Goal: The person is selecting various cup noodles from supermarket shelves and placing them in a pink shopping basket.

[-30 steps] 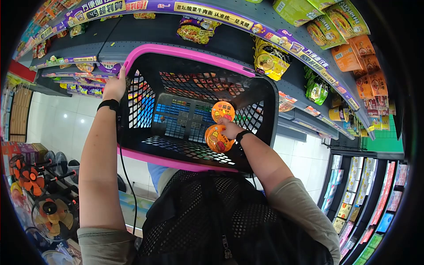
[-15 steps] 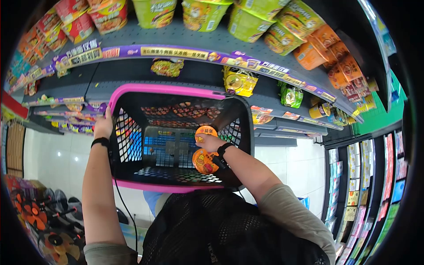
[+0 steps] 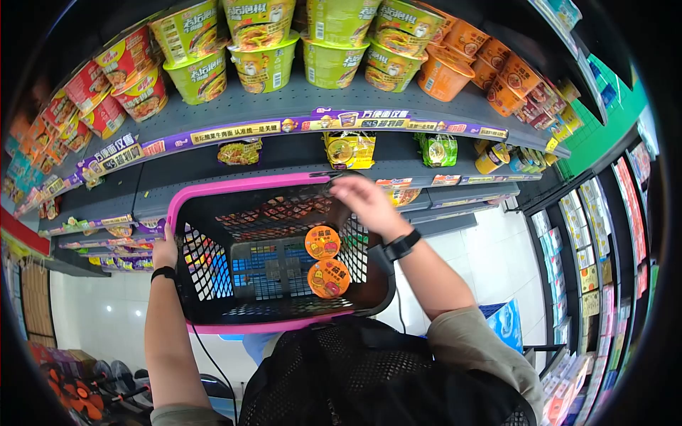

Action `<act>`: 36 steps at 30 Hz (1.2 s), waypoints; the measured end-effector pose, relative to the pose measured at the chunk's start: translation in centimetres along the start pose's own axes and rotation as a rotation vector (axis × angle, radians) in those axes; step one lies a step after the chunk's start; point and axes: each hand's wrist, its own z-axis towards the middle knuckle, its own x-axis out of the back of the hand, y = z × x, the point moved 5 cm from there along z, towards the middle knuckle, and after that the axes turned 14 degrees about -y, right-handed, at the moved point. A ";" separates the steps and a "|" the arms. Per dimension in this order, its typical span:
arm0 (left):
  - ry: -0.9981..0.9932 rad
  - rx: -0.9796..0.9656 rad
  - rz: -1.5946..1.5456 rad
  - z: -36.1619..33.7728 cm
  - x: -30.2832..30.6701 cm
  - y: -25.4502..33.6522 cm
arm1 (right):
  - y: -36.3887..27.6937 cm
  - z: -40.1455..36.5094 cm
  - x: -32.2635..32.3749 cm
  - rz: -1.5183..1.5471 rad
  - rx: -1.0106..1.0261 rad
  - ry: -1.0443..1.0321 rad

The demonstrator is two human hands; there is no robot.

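A black shopping basket (image 3: 273,309) with pink handles hangs in front of my body. My left hand (image 3: 165,252) is closed around its left edge, at the pink handle (image 3: 245,187). Inside, toward the right end, sit two orange instant noodle cups with round printed lids: an upper cup (image 3: 322,243) and a lower cup (image 3: 328,278) side by side. Over the basket's far right corner is my right hand (image 3: 364,202), fingers stretched out and holding nothing. A dark band circles each wrist.
Shelves ahead hold stacked green noodle cups (image 3: 264,64), red cups (image 3: 138,92) and orange cups (image 3: 444,71). Below the purple price strip (image 3: 298,126) lie a yellow noodle packet (image 3: 349,150) and a green packet (image 3: 438,150). Fans (image 3: 78,394) stand at lower left.
My right hand has let go of the upper noodle cup and risen out of the basket toward its far right corner. The view has shifted, showing more of the upper shelf.
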 end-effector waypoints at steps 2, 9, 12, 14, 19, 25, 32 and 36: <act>-0.013 -0.010 -0.005 0.3 -0.2 -0.3 | -4.3 -0.1 4.3 -0.043 0.045 0.202; -0.003 -0.012 -0.033 0.2 -0.1 -0.3 | -12.9 0.1 17.7 0.191 0.098 0.682; -0.002 -0.004 -0.039 0.8 -0.2 -0.6 | -13.1 1.7 22.2 0.130 -0.022 0.718; -0.005 0.003 -0.046 1.0 -0.3 -0.8 | -13.4 2.8 23.5 0.111 -0.082 0.707; -0.008 0.018 0.027 0.9 -0.3 -0.7 | -11.5 6.2 26.1 0.059 -0.344 0.648; 0.018 0.021 0.045 0.2 -0.1 -0.5 | -10.9 8.5 27.7 0.049 -0.342 0.690; 0.019 0.031 -0.002 -0.3 0.0 0.0 | -10.0 9.2 28.9 0.018 -0.391 0.701; 0.027 0.029 -0.008 -1.3 0.3 0.5 | -10.1 8.5 28.5 0.061 -0.392 0.702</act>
